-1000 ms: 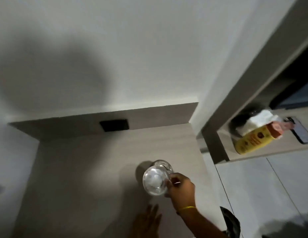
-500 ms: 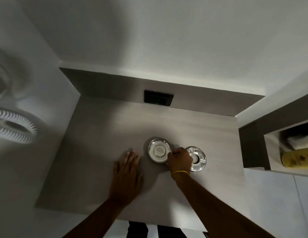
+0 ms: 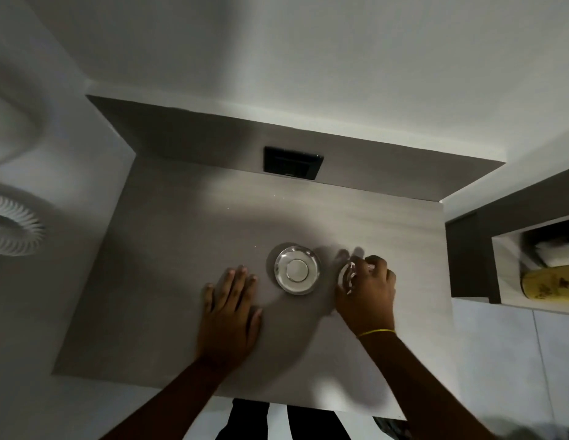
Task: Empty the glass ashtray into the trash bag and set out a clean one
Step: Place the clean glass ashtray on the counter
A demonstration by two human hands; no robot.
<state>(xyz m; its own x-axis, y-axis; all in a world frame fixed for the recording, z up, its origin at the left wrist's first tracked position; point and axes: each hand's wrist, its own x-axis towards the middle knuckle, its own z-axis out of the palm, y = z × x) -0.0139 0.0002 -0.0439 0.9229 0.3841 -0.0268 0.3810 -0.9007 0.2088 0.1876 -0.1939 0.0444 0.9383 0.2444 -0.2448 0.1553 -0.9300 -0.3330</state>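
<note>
Glass caught the light at 2 spots on the grey counter (image 3: 168, 281). Half a second before, the right hand (image 3: 367, 292) had pinched the rim of the middle ashtray (image 3: 297, 270); it had since shifted to the right and now covered the second glass ashtray (image 3: 348, 274), fingers curled over it in a closed grip, with only a sliver of the glass rim showing at the hand's left side. The middle ashtray, round, with a pale disc at its centre, was left free, standing alone between the 2 hands and touching neither. The left hand (image 3: 230, 308) had stayed flat on the counter, palm down, fingers spread, its grip released and holding nothing.

Open counter lay to the left of the left hand and behind both ashtrays, up to the low back panel. The near edge of the counter ran just under the forearms, and its right edge lay close beside the right hand.

A black socket plate (image 3: 292, 162) sat in the back panel, well behind the ashtrays. To the right, a recessed shelf (image 3: 499, 281) held a yellow package (image 3: 550, 282), blurred. A white ribbed ring (image 3: 21, 230) showed at the far left. A thin yellow band (image 3: 376, 331) circled the right wrist.
</note>
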